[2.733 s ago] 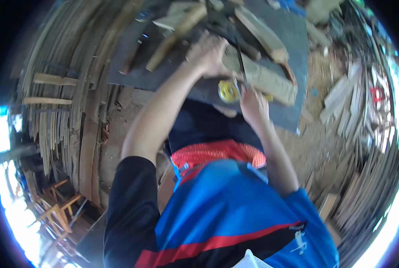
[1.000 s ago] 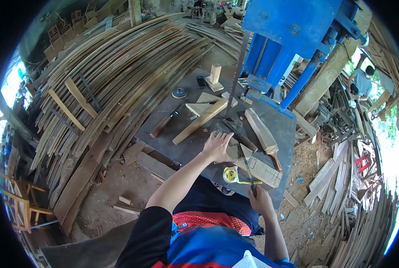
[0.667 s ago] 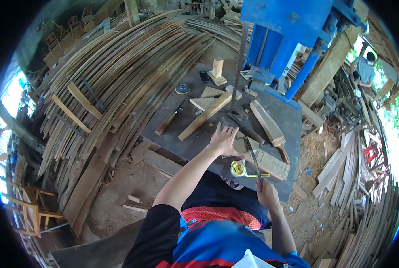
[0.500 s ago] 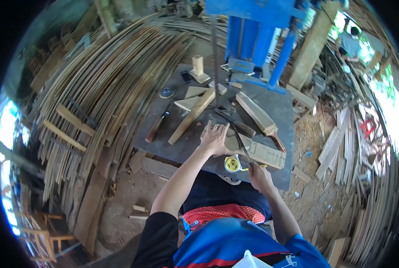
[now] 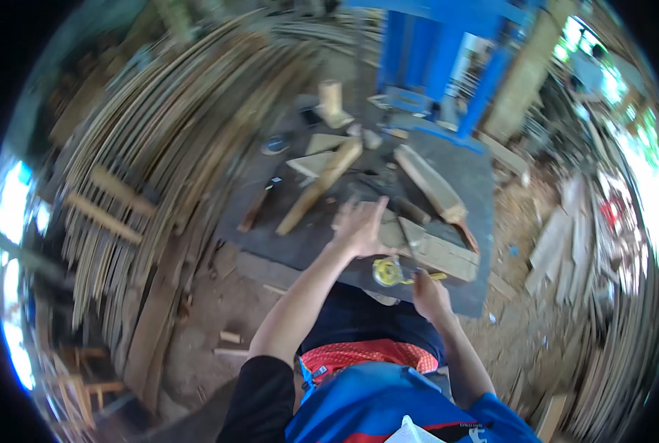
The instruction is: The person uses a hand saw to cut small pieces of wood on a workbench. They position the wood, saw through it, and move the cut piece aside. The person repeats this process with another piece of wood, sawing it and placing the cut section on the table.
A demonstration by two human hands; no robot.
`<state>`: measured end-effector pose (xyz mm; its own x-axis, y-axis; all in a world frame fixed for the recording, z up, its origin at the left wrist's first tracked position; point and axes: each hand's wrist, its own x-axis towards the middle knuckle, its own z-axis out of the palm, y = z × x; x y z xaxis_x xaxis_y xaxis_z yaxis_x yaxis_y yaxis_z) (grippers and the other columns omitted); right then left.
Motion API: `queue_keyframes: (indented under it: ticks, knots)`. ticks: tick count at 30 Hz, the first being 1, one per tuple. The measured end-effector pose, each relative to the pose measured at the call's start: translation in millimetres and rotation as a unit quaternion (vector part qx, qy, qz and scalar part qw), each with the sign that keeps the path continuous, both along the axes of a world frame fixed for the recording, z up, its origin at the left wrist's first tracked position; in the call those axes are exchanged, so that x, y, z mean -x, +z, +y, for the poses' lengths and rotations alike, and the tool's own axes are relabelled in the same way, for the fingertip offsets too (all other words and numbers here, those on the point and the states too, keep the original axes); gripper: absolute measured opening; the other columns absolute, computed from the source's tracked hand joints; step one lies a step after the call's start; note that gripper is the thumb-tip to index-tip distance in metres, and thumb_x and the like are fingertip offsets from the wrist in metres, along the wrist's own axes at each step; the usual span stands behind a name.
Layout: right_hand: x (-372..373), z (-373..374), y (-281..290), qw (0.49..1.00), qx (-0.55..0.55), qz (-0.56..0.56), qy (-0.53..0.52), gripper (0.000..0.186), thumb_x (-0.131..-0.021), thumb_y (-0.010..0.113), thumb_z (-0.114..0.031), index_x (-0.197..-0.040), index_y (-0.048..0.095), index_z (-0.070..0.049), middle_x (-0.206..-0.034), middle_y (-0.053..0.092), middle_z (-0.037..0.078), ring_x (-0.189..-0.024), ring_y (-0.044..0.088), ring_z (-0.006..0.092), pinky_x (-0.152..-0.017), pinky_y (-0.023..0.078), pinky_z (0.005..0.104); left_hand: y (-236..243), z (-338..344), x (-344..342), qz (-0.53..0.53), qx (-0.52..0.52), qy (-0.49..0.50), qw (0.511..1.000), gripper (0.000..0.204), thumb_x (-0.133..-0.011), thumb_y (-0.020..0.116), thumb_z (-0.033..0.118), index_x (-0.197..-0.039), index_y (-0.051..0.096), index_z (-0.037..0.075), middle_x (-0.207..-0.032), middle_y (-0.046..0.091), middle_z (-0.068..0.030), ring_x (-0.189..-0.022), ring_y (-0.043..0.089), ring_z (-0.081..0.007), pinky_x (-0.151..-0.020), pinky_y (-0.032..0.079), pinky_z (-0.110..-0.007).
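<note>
My right hand (image 5: 431, 297), at the near edge of the dark table (image 5: 451, 173), is closed round the near end of a long thin metal tool (image 5: 409, 242). Motion blur hides its exact kind; it points away over a squared timber block (image 5: 444, 257) with pencil marks. My left hand (image 5: 359, 227) is open over the tabletop, thumb and fingers spread, left of the block. Between my hands lies a yellow tape measure (image 5: 386, 272). Beyond the left hand rests a tapered wooden leg (image 5: 318, 188), and to its left a tool with a brown handle (image 5: 254, 210).
A blue machine (image 5: 418, 66) stands at the table's far side, its thin vertical blade rising above the top. Another shaped timber (image 5: 431, 183) lies at right. Long stacked strips (image 5: 174, 140) fill the left; boards (image 5: 558, 244) lie on the right floor. Another person (image 5: 586, 70) is far right.
The tool in my right hand has swung; its far part now looks shorter and blurred. My left hand stays nearly in place, its fingers slightly shifted. The whole view is blurrier.
</note>
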<state>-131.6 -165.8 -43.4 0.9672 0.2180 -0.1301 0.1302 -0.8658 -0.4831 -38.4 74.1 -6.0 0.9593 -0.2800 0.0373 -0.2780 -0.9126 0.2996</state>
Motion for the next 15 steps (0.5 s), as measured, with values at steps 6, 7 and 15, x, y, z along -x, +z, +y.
queue_keyframes:
  ticks: [6, 7, 15]
  knots:
    - [-0.5, 0.2, 1.4, 0.999, -0.011, -0.027, 0.038, 0.032, -0.106, 0.043, -0.029, -0.113, 0.058, -0.003, -0.092, 0.068, 0.030, -0.086, 0.065, 0.0497, -0.074, 0.050, 0.0602, -19.2, 5.3, 7.0, -0.055, 0.006, 0.004, 0.998, 0.132, -0.059, 0.077, 0.077, -0.153, 0.028, -0.001, -0.135, 0.055, -0.0174, -0.130, 0.049, -0.0301, -0.115, 0.028, -0.051]
    - [-0.5, -4.1, -1.9, 0.998, -0.011, -0.036, 0.047, 0.032, -0.106, 0.043, -0.029, -0.113, 0.058, -0.002, -0.092, 0.067, 0.030, -0.086, 0.064, 0.0500, -0.074, 0.050, 0.0604, -16.1, 5.0, 7.0, -0.051, -0.002, 0.003, 0.999, 0.132, -0.059, 0.076, 0.078, -0.153, 0.028, -0.001, -0.134, 0.055, -0.0168, -0.130, 0.049, -0.0297, -0.115, 0.029, -0.051]
    - [-4.0, -4.7, -8.9, 0.998, -0.023, -0.042, 0.038, 0.036, -0.106, 0.042, -0.032, -0.108, 0.058, 0.000, -0.092, 0.065, 0.032, -0.089, 0.061, 0.0522, -0.076, 0.047, 0.0616, -25.0, 3.2, 4.8, -0.081, -0.032, -0.007, 0.996, 0.130, -0.061, 0.068, 0.086, -0.153, 0.031, 0.001, -0.133, 0.054, -0.0146, -0.129, 0.048, -0.0292, -0.114, 0.030, -0.051]
